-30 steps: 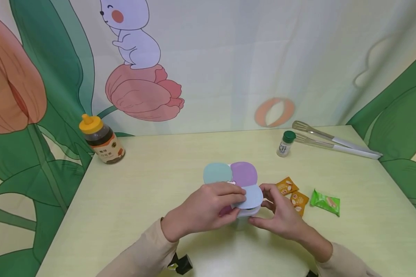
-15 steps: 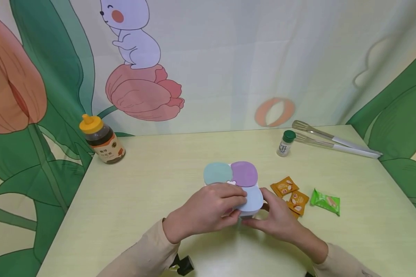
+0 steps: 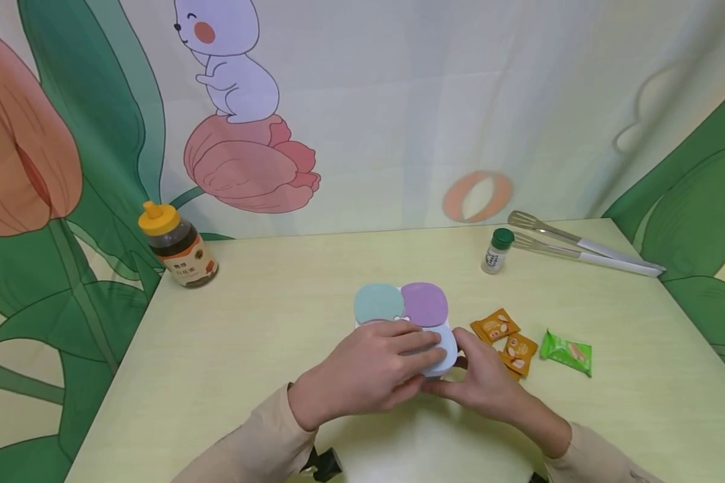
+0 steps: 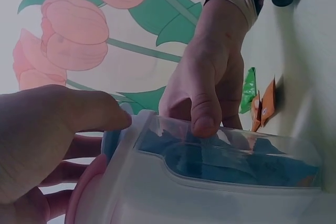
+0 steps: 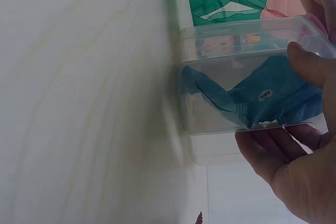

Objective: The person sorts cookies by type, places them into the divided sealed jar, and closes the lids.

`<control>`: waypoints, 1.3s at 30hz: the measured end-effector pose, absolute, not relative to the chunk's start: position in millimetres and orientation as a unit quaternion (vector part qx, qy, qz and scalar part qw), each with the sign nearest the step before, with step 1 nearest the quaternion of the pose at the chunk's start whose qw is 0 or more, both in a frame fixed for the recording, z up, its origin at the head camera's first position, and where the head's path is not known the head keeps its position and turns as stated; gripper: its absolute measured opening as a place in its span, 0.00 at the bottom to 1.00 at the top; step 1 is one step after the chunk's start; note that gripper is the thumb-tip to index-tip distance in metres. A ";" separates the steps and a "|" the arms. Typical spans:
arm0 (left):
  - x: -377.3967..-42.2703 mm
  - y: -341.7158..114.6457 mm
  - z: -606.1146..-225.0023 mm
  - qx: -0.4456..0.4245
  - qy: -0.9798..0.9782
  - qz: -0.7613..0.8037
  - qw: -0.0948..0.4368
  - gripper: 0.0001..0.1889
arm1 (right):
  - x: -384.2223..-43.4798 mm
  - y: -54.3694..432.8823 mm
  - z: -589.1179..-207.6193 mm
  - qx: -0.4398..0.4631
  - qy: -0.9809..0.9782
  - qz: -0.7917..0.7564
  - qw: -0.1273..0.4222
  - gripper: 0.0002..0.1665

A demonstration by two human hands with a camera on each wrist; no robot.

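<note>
A clear plastic storage box [image 5: 210, 45] stands on the table, with teal [image 3: 378, 302], purple [image 3: 425, 304] and light blue [image 3: 450, 347] lids on top. A pink lid [image 4: 86, 182] is mostly covered by my left hand in the head view. My left hand [image 3: 368, 369] lies across the top, its extended fingers pressing on the light blue lid, which is down. My right hand [image 3: 486, 376] grips the box's near right corner, thumb on one wall and fingers on another. Inside that compartment are blue wrappers [image 5: 262, 90].
Orange snack packets [image 3: 519, 352] and a green packet [image 3: 568, 353] lie right of the box. Farther back are a green-capped shaker bottle [image 3: 497, 251] and metal tongs [image 3: 580, 251]. A honey bottle [image 3: 184, 251] with a yellow cap stands back left. A printed curtain [image 3: 368, 121] hangs behind the table.
The light blue lid, slightly raised earlier, has gone down. My left fingers have slid right and spread over it. My right hand has moved in slightly and grips the box's corner.
</note>
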State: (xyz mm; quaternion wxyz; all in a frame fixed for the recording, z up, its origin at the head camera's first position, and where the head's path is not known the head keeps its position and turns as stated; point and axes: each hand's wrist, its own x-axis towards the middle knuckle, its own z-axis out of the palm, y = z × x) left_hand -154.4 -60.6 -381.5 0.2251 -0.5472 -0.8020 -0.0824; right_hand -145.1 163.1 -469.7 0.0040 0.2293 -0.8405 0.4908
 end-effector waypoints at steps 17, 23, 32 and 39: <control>-139.6 -56.3 -387.6 -0.522 -0.803 0.017 0.288 0.21 | -145.7 164.3 -466.6 0.218 -0.851 0.478 0.001 0.34; -141.1 -61.1 -388.5 -0.523 -0.812 -0.006 0.257 0.21 | -145.6 162.9 -468.0 0.218 -0.848 0.483 -0.012 0.37; -148.4 -68.2 -391.5 -0.555 -0.805 -0.070 0.197 0.23 | -144.8 163.7 -472.2 0.239 -0.843 0.482 -0.004 0.37; -156.6 -74.0 -391.7 -0.568 -0.792 -0.144 0.173 0.23 | -144.7 165.2 -470.6 0.230 -0.850 0.473 0.003 0.38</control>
